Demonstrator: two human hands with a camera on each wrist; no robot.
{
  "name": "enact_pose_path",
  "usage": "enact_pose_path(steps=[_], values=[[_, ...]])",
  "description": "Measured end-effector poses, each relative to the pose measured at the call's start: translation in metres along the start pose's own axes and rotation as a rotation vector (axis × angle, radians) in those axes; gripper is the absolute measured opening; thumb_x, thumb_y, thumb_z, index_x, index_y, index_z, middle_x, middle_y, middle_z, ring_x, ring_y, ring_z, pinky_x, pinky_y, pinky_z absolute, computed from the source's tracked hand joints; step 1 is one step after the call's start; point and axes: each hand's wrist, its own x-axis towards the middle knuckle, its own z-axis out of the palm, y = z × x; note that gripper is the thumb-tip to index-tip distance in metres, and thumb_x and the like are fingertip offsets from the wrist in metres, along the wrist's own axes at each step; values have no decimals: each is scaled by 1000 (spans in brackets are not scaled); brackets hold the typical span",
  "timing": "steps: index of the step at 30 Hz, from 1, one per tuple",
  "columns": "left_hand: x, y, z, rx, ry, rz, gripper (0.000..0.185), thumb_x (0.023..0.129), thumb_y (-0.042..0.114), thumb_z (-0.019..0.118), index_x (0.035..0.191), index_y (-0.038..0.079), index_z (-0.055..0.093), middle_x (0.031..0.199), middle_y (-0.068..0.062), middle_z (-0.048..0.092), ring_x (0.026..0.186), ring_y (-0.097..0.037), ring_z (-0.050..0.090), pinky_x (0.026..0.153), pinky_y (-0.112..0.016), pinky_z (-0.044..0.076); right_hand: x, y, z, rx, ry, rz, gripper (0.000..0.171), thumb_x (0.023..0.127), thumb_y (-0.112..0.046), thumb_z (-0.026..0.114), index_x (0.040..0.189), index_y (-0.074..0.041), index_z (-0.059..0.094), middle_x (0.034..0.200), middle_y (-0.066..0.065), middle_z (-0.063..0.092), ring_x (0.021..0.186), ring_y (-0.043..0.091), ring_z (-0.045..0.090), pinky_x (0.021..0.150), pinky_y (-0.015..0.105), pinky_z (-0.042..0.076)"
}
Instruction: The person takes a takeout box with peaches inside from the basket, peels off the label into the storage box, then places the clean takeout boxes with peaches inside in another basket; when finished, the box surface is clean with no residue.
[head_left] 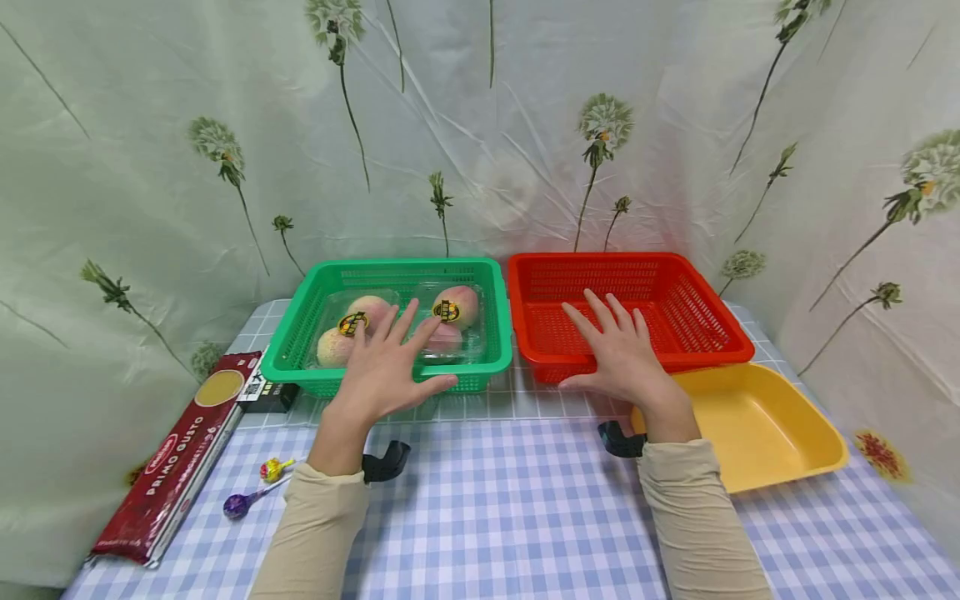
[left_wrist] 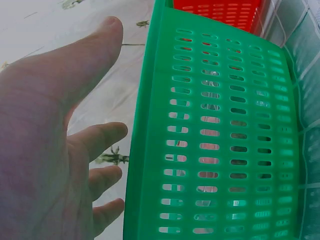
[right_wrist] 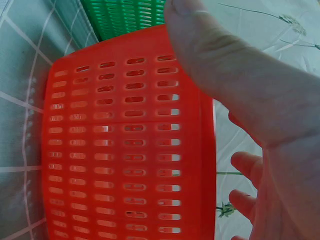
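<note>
My left hand (head_left: 386, 367) hovers with spread fingers over the near rim of the green basket (head_left: 300, 375). Inside that basket lie two clear plastic packs of peaches: a left pack (head_left: 335, 346) and a right pack (head_left: 459, 308), each with a black and yellow sticker, partly hidden by the fingers. My right hand (head_left: 622, 354), fingers also spread, is over the front edge of the red basket (head_left: 705, 360), which has nothing in it. Both wrist views show the slotted basket walls beside the hands, with nothing held.
A yellow tray (head_left: 757, 425) sits to the right, against the red basket. At the left lie a long red packet (head_left: 176, 458), a black box (head_left: 270, 397), a yellow lollipop (head_left: 272, 469) and a purple lollipop (head_left: 238, 505). A floral curtain (head_left: 480, 125) hangs behind the baskets.
</note>
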Motion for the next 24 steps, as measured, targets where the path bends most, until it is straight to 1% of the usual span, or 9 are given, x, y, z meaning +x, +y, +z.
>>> enact_pose_path(steps=[9,13,16,18,20,22,24], values=[[-3,-4,1,21,10,-2,91,85,74,57,159,29,28,170,-8,10,156,-37,9,120,-69,5,1,-6,0,18,8,-1,114,72,-54,83,161,-21,20,167,17,9,152,44,7,120,69,6],[-1,-3,2,16,31,5,89,85,73,58,158,30,30,169,-9,13,155,-37,15,121,-67,7,1,-6,0,28,9,13,114,71,-54,83,161,-21,20,167,17,11,151,44,9,120,68,8],[2,-1,1,-7,59,-2,86,87,70,59,157,28,33,168,-9,18,153,-36,21,122,-65,9,0,-5,1,46,15,7,113,72,-55,82,161,-21,20,167,18,12,151,44,12,120,67,11],[3,-1,1,-35,91,-10,82,89,67,59,156,25,37,167,-10,23,152,-35,24,123,-62,13,1,-5,2,77,28,0,111,74,-54,81,161,-21,20,167,17,14,151,44,14,120,67,15],[4,-2,0,-84,141,-23,76,91,61,61,153,21,42,164,-11,29,150,-35,30,121,-61,21,1,-6,2,141,47,-7,107,77,-52,80,160,-21,21,166,17,16,150,43,17,117,67,23],[4,-2,-1,-162,207,-44,67,94,53,62,150,19,47,161,-11,35,147,-35,35,117,-61,30,1,-7,1,244,65,-13,101,81,-49,78,160,-20,22,166,15,18,150,42,20,114,68,29],[4,-5,-2,-263,281,-70,58,96,44,63,146,16,52,158,-11,40,144,-35,40,111,-61,38,2,-9,-1,370,84,-19,93,86,-43,76,160,-21,23,166,13,20,150,40,22,112,68,32]])
